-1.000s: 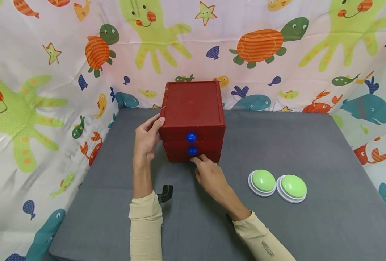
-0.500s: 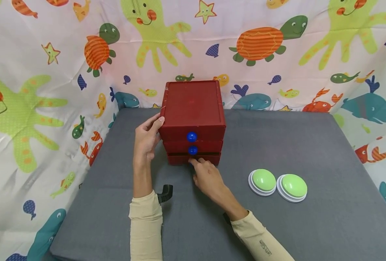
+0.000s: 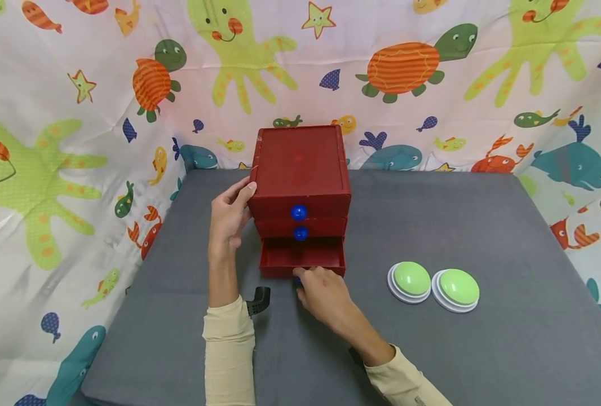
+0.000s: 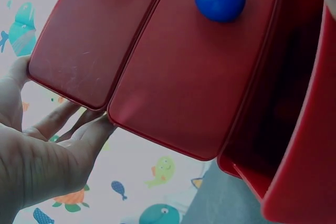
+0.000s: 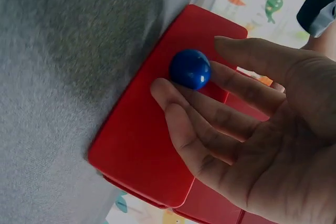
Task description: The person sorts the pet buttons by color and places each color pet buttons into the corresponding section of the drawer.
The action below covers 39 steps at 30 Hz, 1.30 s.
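The fingers [image 5: 210,106] of the right hand [image 3: 326,296] are hooking around the blue knob [image 5: 190,69] of the bottom drawer [image 3: 302,258], lightly spread, the knob sitting between two of them. The drawer is standing partly out of the red chest [image 3: 300,169], which is sitting near the back edge of the gray table [image 3: 483,225]. The left hand [image 3: 228,217] is bracing the chest's left side, fingers curled round its corner. The chest looks like stiff, light, smooth plastic, likely to skid unless steadied; the round knob is the best hold. Two green domes [image 3: 432,287] are lying toward the right edge.
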Motion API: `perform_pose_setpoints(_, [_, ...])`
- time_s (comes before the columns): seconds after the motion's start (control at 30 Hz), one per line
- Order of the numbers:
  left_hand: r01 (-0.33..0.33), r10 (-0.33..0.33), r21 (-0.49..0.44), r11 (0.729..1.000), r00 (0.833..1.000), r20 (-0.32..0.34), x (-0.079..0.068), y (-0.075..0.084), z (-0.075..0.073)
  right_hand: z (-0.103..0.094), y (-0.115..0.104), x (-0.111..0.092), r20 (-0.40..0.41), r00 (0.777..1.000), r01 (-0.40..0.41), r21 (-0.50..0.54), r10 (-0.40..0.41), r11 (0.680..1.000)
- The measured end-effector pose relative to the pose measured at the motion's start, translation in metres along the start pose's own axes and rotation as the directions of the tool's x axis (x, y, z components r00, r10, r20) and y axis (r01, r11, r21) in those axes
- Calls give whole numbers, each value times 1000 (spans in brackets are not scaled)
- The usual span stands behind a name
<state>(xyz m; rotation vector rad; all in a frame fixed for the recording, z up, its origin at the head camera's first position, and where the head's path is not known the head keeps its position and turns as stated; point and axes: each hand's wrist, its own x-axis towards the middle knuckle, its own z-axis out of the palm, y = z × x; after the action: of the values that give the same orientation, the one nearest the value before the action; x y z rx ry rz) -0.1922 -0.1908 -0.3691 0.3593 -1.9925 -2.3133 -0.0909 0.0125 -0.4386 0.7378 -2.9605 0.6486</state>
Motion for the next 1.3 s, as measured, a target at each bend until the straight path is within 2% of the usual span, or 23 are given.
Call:
perform_pose_setpoints(0.5, [-2, 2, -6, 1000, 999, 33, -2, -1, 6, -5, -10, -24, -29, 1000, -8, -73, 6, 997])
perform_pose_setpoints(0.7, [-22, 22, -5, 1000, 1000, 3, -4, 0, -3, -4, -16, -23, -4, 999, 39, -61, -39, 997])
perform_pose_setpoints(0.8, [-19, 19, 0, 1000, 1000, 9, -4, 0, -5, -8, -15, -23, 54, 998, 32, -42, -30, 999])
perform_pose_setpoints(0.87, [-14, 14, -7, 1000, 1000, 16, -3, 0, -4, -14, -13, -24, 108, 994, 4, 7, -5, 1000])
perform_pose_setpoints(0.93, [-8, 9, -17, 1000, 1000, 24, -3, -1, -3, -24, -10, -27, 137, 989, -63, 73, 53, 995])
perform_pose_setpoints(1.0, [-9, 10, -24, 1000, 1000, 26, -3, -1, -2, -36, -6, -29, 115, 984, -147, 121, 133, 982])
perform_pose_setpoints(1.07, [-13, 14, -24, 1000, 1000, 25, -3, -1, -2, -50, 2, -30, 40, 975, -223, 145, 220, 964])
perform_pose_setpoints(1.13, [-19, 19, -19, 1000, 1000, 21, -3, -1, -3, -62, 15, -30, -27, 954, -291, 135, 297, 947])
perform_pose_setpoints(1.2, [-20, 20, -14, 1000, 1000, 16, -3, -1, -3, -72, 32, -31, -82, 937, -332, 92, 339, 939])
perform_pose_setpoints(1.3, [-17, 17, -14, 1000, 1000, 17, -3, -1, -2, -77, 62, -34, -90, 918, -387, -4, 385, 922])
